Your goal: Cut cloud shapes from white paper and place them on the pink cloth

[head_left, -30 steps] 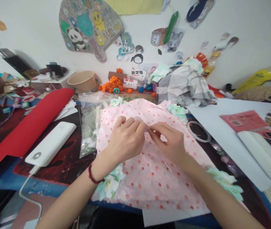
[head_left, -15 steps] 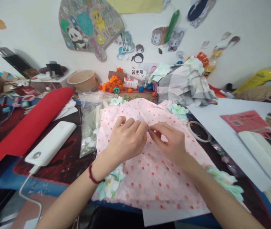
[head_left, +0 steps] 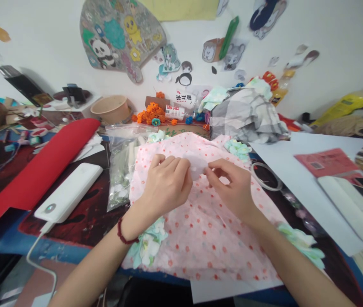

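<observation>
A thin, whitish, see-through piece (head_left: 197, 165) spans the gap between my hands, above a pink cloth with red dots (head_left: 200, 238). My left hand (head_left: 168, 181) is closed in a fist, back of the hand up, at the piece's left side; its fingertips are hidden. At the right edge of the piece, thumb and forefinger of my right hand (head_left: 231, 183) are pinched together. Whether the piece is paper or fabric I cannot tell. Mint-green fabric petals (head_left: 151, 243) lie by my left wrist, and more petals (head_left: 301, 243) lie beyond my right forearm.
On the left are a white power bank (head_left: 69, 192) with a cable, a red roll (head_left: 41, 170) and a clear bag (head_left: 120, 170). A roll of clear tape (head_left: 266, 176) lies to the right. Crumpled grey-white fabric (head_left: 248, 115) and orange flowers (head_left: 151, 114) stand at the back.
My hands have drawn apart, the left going slightly left and the right slightly right. More of the whitish piece now shows between them.
</observation>
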Demonstrator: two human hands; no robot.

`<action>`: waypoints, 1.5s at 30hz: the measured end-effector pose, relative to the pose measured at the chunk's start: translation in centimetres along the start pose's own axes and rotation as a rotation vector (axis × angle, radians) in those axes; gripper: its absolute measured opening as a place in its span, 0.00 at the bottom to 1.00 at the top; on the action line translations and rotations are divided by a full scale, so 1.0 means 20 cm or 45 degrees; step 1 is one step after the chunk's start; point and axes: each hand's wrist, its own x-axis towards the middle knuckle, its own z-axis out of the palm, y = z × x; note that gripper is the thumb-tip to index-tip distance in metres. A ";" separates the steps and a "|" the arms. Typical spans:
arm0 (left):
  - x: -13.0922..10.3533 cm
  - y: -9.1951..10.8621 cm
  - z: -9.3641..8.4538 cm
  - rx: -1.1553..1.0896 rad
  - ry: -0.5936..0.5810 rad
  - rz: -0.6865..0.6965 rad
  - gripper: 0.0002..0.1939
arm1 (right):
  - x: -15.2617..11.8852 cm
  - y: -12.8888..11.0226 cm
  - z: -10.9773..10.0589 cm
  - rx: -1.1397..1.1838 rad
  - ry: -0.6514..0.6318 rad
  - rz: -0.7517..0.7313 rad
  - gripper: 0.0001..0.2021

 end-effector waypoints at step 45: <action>0.53 0.19 0.42 -1.402 -0.705 -0.411 0.17 | 0.08 0.00 -0.21 1.014 -1.202 0.463 0.23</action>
